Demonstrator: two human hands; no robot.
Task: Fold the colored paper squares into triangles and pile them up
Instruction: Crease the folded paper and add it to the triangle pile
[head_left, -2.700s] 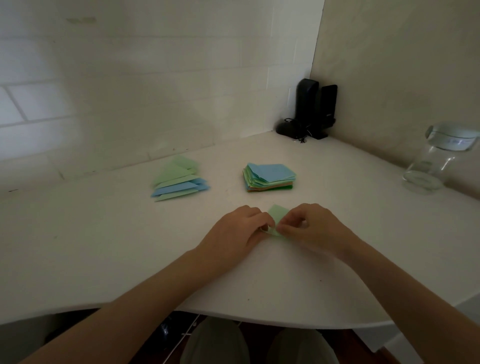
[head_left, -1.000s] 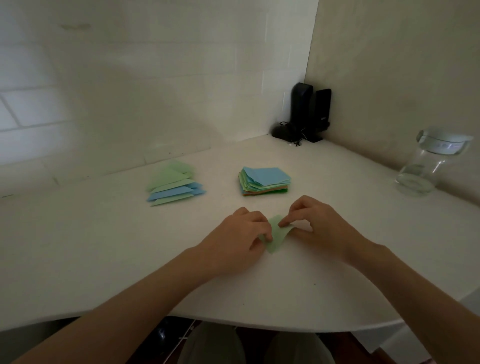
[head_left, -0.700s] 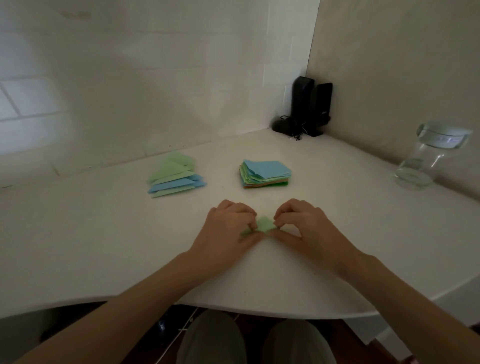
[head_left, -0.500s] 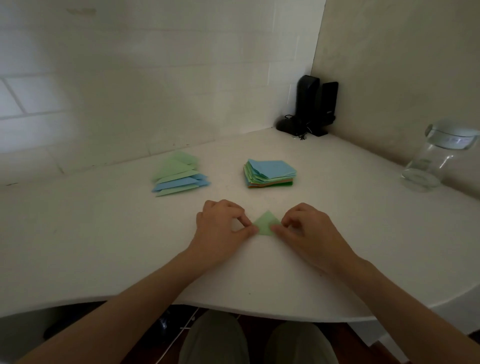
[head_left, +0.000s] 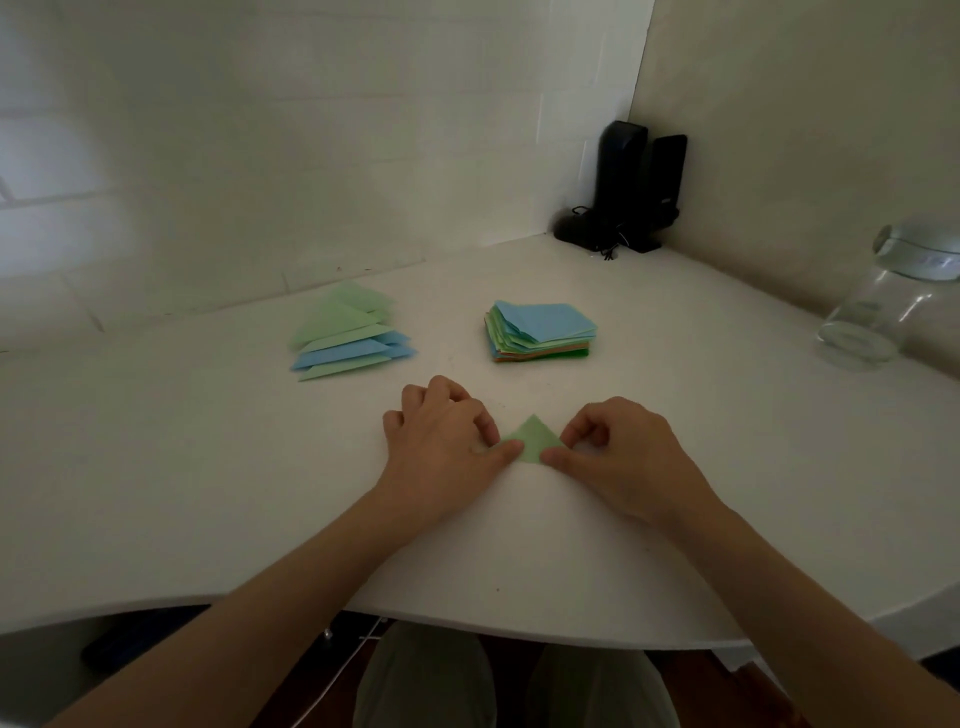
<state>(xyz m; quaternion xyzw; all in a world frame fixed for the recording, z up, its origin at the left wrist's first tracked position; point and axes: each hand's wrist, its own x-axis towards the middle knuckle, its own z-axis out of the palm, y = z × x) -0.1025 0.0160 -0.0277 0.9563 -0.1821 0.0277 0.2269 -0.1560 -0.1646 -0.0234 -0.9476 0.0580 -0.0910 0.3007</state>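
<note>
No lettering to call anywhere in this view. The clear glass jar with the pale lid (head_left: 883, 306) at the far right carries something faint on its lid band, too blurred to read. The two black upright speakers (head_left: 636, 187) in the corner show a small pale mark low on the right-hand one, too small to make out. The stack of blue, green and orange paper squares (head_left: 540, 330), the pile of folded green and blue paper triangles (head_left: 348, 338) and the small green folded triangle (head_left: 532, 439) between the hands all show plain, unprinted faces. The white wall tiles and the white tabletop (head_left: 208, 467) are unmarked.
</note>
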